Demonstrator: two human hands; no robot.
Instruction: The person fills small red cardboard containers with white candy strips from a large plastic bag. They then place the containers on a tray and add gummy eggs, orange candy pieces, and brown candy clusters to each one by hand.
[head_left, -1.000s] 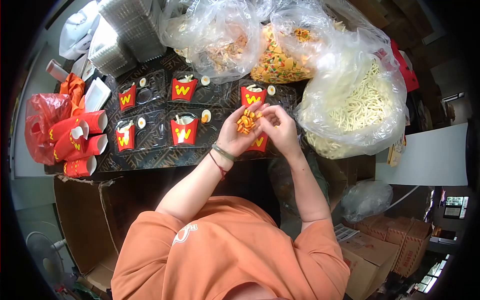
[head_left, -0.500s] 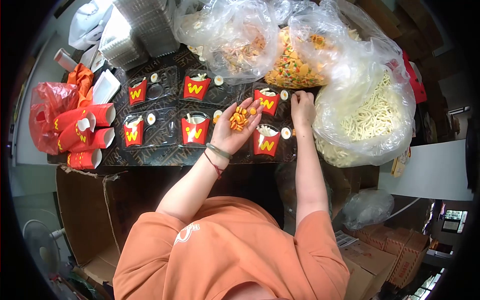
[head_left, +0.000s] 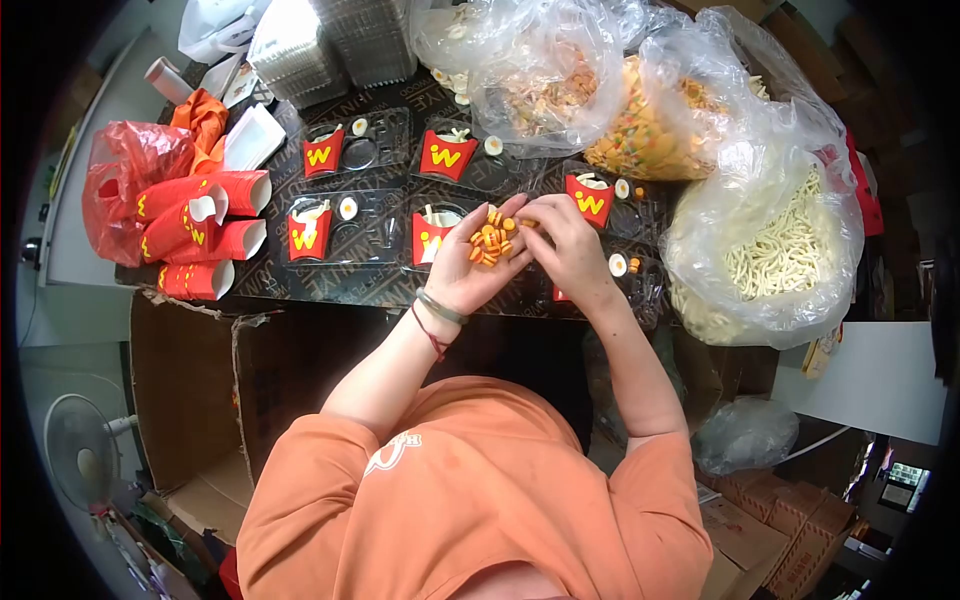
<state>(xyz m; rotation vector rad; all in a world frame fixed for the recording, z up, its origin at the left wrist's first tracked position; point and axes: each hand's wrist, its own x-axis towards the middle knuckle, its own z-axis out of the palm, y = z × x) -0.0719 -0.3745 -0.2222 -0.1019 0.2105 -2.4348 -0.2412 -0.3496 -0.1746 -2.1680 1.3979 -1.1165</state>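
Above the table (head_left: 345, 283), the left hand (head_left: 465, 276) lay palm-up, fingers loosely open, cradling small orange pieces (head_left: 492, 243), seemingly light, firm, easily spilled, best pinched by their rims; the right hand's (head_left: 572, 250) fingertips bunched beside them, grip unclear

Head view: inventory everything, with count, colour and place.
filled cartons: six, red/yellow, on table
clear trays: several, under cartons
egg-like discs: at least five, white/yellow, beside cartons
table: one, dark patterned, centre
spare cartons: several, red, table left
red bag: one, table left
orange cloth: one, behind spare cartons
clear containers: stacked, uncountable, table back
clear food bags: at least three, table back and right
cardboard boxes: several, brown, below table
fan: one, pale, lower left
orange pieces: many, left palm
left hand: one, palm up
right hand: one, beside left
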